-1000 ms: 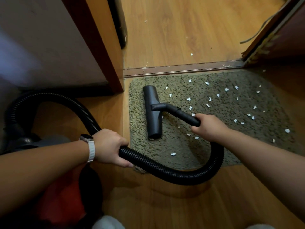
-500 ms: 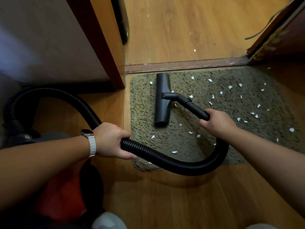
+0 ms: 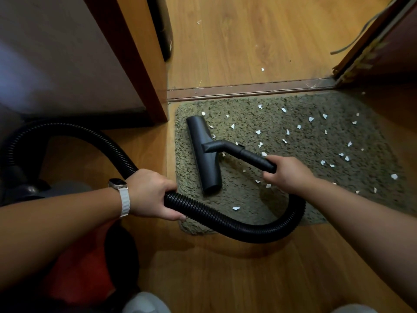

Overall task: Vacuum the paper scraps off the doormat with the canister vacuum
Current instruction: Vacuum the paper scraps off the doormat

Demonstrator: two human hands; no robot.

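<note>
At the far left sits the one canister vacuum (image 3: 76,269), its red body low beside us. A single ribbed black hose (image 3: 225,220) arcs away from it. Our left hand (image 3: 151,195) is wrapped around that hose just off the mat's near left corner, and a watch (image 3: 119,190) sits on that wrist. Next comes the one floor nozzle (image 3: 203,154), lying flat on the left part of the doormat (image 3: 338,199) with its long side running away from us. Our right hand (image 3: 286,175) is curled tight around the rigid tube (image 3: 250,154) behind the nozzle.

We judge the job to be barely begun. The narrow strip left of the nozzle looks almost free of paper, with one piece at its far end. The paper scraps (image 3: 258,132) litter the mat from the nozzle to the right edge. We count roughly thirty, though some are too small to be sure of. Two more lie on the wooden floor (image 3: 248,41) beyond the threshold.
</note>
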